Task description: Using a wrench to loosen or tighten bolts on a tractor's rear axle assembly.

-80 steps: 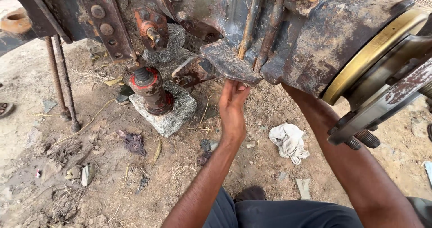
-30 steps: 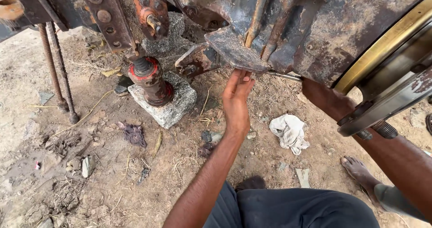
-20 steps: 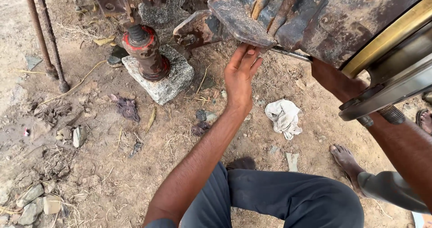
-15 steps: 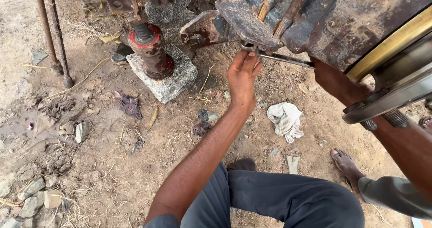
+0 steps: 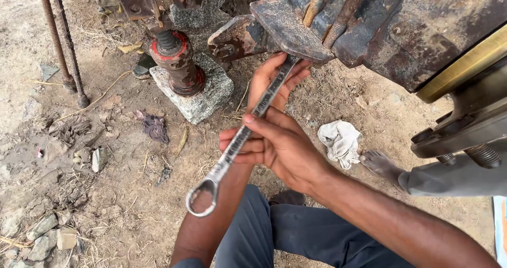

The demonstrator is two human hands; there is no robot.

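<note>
Right hand point(image 5: 280, 146) is wrapped round the shank of the combination wrench point(image 5: 240, 138), ring end hanging below; left hand point(image 5: 274, 83) steadies its top end under the rusty bracket point(image 5: 288, 27). Looks mid-fitting; next it probably needs seating squarely on the nut before any pull.

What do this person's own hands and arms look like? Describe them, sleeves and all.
Both the left hand and the right hand are bare, with no gloves, rings or watch showing. Both forearms are uncovered as far as the picture shows, with no sleeve in view. Dark blue-grey trousers cover the legs below.
</note>
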